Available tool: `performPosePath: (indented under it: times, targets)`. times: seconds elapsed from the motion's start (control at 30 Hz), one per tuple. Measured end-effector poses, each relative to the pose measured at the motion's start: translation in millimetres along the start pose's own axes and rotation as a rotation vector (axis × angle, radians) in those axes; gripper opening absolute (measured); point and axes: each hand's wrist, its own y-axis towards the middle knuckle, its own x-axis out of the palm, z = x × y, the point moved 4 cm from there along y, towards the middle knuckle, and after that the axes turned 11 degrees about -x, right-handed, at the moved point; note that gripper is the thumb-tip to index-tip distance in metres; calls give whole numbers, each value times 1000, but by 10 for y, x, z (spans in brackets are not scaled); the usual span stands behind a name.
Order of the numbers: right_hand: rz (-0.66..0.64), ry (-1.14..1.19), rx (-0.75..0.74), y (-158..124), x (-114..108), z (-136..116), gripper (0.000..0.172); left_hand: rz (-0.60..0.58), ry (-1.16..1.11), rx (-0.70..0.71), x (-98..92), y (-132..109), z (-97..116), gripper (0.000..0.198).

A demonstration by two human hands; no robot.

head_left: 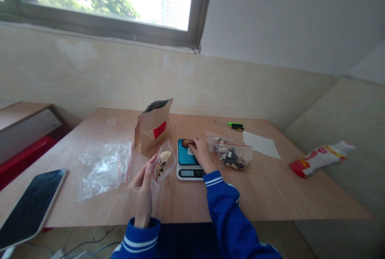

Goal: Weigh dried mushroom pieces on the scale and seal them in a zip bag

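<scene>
My left hand [143, 186] pinches the edge of a small clear zip bag [168, 170], which has a red seal line and holds a pale piece and some brown pieces. Over a kitchen scale [182, 173] with a blue-green top, my right hand [201, 152] has its fingers closed on a dark brown piece [186, 143] at the top edge of the plate. A small white label shows under the fingers. Just right of this hand lie filled zip bags [234, 156] with dark and pale pieces. Behind the left hand stands an open brown paper pouch [153, 128] with a red patch.
Empty zip bags [104, 166] lie in a pile at left, near a phone or tablet [33, 200] at the table's edge. Screwdrivers [236, 125] and white paper [261, 144] lie at back right. A red-and-white bottle [320, 158] is at right.
</scene>
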Motion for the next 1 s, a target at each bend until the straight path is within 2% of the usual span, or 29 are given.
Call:
performPosePath:
  times: [0.33, 0.43, 0.53, 0.6, 0.67, 0.77, 0.83, 1.0]
  targets:
    - [201, 169, 48, -64, -159, 22, 13, -23, -15, -31, 9, 15, -16, 32]
    - [246, 205, 50, -65, -241, -85, 13, -32, -2, -24, 11, 11, -17, 32]
    - [269, 304, -3, -55, -403, -337, 16, -23, -7, -22, 9, 12, -26, 32]
    - [249, 384, -93, -51, -547, -579, 14, -27, -14, -30, 15, 18, -40, 32]
    - [175, 439, -206, -52, -672, -820, 14, -32, -16, -31, 23, 26, -53, 31]
    - [27, 476, -305, -63, -726, -987, 22, -33, -34, -26, 24, 31, -67, 32]
    - [-7, 445, -280, -65, -663, -887, 23, -35, -52, -29, 19, 30, -69, 32]
    - [13, 59, -46, -115, -324, -242, 23, -45, -93, -33, 3, 22, -40, 31]
